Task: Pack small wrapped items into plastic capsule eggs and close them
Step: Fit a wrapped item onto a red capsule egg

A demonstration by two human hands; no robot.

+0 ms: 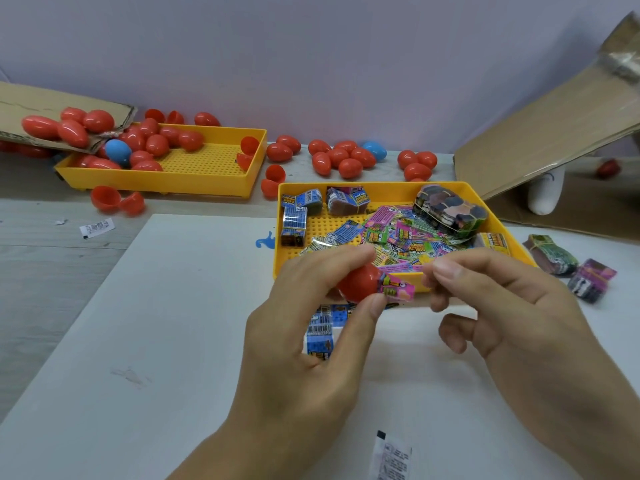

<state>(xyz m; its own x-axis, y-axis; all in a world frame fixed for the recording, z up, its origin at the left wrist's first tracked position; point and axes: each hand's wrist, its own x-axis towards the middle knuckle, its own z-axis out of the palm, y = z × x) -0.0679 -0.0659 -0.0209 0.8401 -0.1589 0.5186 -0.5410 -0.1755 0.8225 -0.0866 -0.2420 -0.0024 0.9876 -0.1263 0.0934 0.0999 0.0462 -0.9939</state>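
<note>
left hand [304,327] fingers curled round a red capsule half [358,283], thumb and forefinger clamping it, pink wrapped item [398,288] sticking out of its open end. right hand [502,306] just beside, fingers loosely curled, tips close to the wrapper; contact unclear. both over near edge of yellow tray [349,188] of wrapped items. blue packet [320,336] on white board [166,323] under left hand. second yellow tray [194,183] with red eggs far left.

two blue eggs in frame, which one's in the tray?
The left blue egg, lying among red eggs in the far-left yellow tray. The other blue egg lies on the table by loose red eggs.
</note>
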